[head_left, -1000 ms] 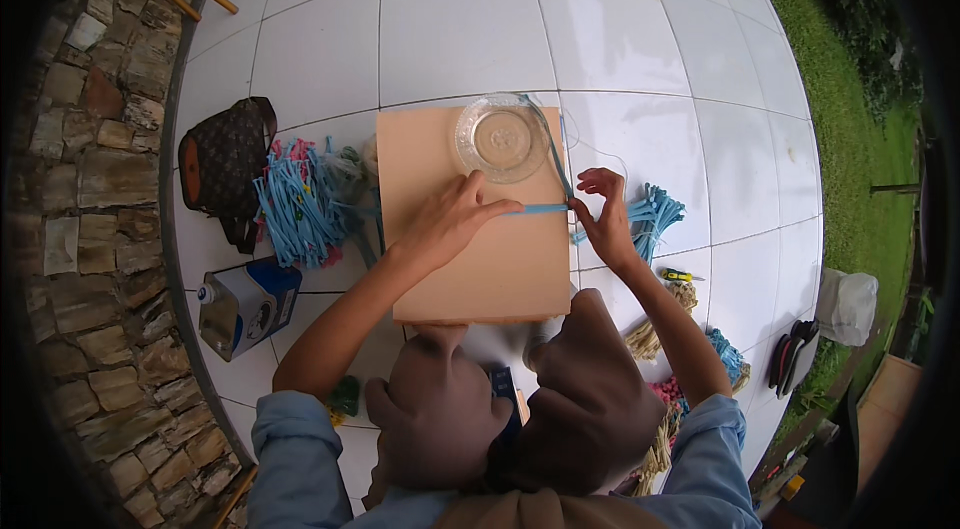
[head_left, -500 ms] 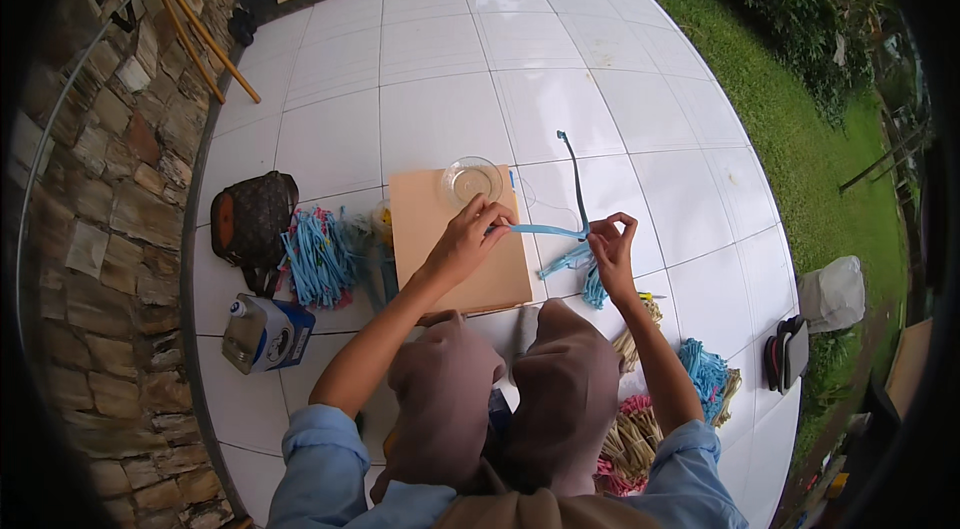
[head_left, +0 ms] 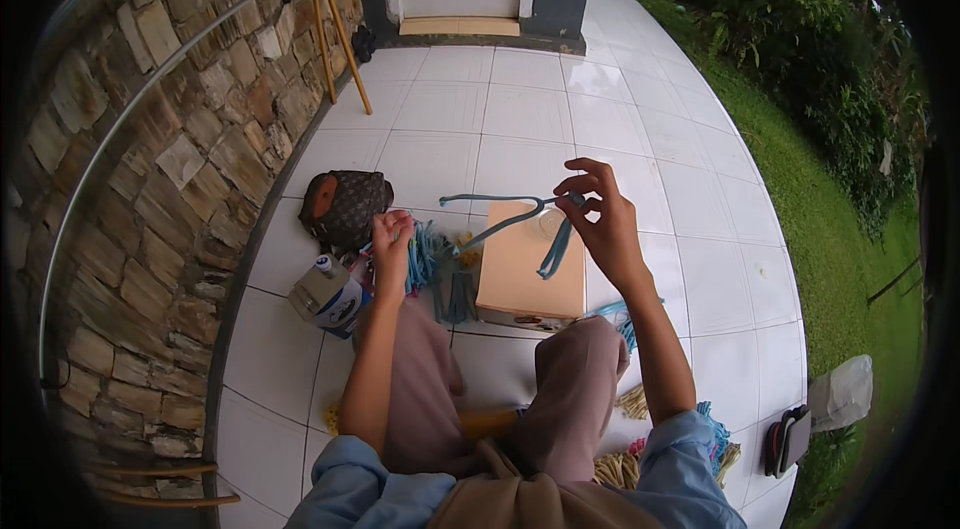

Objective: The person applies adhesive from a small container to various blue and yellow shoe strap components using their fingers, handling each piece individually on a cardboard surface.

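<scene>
Pinched between my right fingers [head_left: 600, 214] is a light-blue flat strip [head_left: 505, 229], raised over the box. From that hand its lengths trail left in a forked shape, and a folded length hangs below. My left hand [head_left: 393, 229] is raised beside a pile of blue strips [head_left: 428, 257], its fingers loosely curled and apart, with nothing visible in them. A tan-topped box [head_left: 525, 274] sits in front of my knees. On its far edge stands a clear glass bowl [head_left: 551, 220], partly hidden by the strip.
Left of the box are a dark patterned bag [head_left: 350, 209] and a blue-and-white jug [head_left: 330, 296]. More blue strips [head_left: 625, 322] lie right of the box, with beige bundles [head_left: 620, 472] near my right leg. A stone wall [head_left: 150, 189] borders the left, grass [head_left: 790, 249] the right.
My view has shifted left and up. My left hand has let go of the strip and moved left towards the blue pile. My right hand has risen, with the strip now hanging from it.
</scene>
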A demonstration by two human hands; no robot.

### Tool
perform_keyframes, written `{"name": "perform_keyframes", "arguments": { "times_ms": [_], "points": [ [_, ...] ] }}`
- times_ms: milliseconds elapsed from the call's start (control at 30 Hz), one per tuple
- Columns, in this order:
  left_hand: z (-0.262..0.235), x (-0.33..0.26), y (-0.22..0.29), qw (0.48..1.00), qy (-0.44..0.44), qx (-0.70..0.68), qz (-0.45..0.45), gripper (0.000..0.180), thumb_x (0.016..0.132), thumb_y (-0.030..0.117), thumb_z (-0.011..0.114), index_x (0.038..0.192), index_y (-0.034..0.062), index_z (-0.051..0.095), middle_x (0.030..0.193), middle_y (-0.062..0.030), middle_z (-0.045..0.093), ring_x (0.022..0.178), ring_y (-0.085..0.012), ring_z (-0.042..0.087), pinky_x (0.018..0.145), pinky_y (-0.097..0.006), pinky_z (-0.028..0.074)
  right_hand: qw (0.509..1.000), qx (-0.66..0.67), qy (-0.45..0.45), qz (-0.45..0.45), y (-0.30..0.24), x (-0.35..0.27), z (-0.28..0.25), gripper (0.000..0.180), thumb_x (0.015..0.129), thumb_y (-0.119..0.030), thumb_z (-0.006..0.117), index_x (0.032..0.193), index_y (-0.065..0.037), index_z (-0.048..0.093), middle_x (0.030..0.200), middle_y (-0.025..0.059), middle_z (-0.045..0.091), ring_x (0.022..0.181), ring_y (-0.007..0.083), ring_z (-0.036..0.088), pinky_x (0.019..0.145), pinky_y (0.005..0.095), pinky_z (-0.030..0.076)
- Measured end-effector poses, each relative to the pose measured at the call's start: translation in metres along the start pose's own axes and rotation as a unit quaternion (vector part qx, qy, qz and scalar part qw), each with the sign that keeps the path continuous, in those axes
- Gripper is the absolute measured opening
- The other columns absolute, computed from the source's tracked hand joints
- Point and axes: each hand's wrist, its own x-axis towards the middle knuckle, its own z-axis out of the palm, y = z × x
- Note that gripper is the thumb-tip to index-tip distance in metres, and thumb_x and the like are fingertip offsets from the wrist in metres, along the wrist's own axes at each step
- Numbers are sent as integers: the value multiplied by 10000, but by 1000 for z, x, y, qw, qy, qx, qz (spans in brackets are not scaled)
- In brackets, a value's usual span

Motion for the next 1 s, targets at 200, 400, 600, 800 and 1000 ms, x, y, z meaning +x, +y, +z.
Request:
{"name": "perform_keyframes", "arguments": {
  "times_ms": [200,400,600,800,1000],
  "points": [
    [-72,-29,24,984,20,115,137,346,861,119,552,1164,32,409,1186,-98,454,1156,-195,410,1028,-351,282,984,66,-166,3,1,31,93,370,771,23,613,1098,-80,473,801,75,628,712,176,619,597,281,503],
    [-58,-3,-91,953,-251,119,-121,786,872,648,276,1373,42,266,1407,-148,313,1293,-270,319,1065,-364,206,930,154,-261,208,77,33,179,367,787,17,614,1127,-46,489,817,82,647,604,102,575,536,233,474],
    [-61,-37,-214,915,-156,-109,-355,799,867,669,238,1286,2,371,795,-144,623,696,-219,628,737,-326,468,922,180,-120,321,205,-25,292,487,798,-34,596,1247,-50,406,1132,156,552,936,205,586,799,313,475],
    [-57,-39,-295,905,-16,229,-357,727,928,569,205,1269,-43,402,1048,-199,582,867,-278,607,774,-353,459,834,131,-29,535,256,-129,353,512,827,-54,462,1321,-10,334,1308,176,401,1187,298,432,983,361,342],
    [-72,-33,-331,900,-45,172,-398,723,937,546,187,1342,-38,318,1402,-196,320,1324,-270,271,1064,-327,206,764,202,-11,613,264,-157,375,493,862,-78,393,1344,-10,314,1325,157,413,1230,262,401,1003,337,311]
  ]
}}
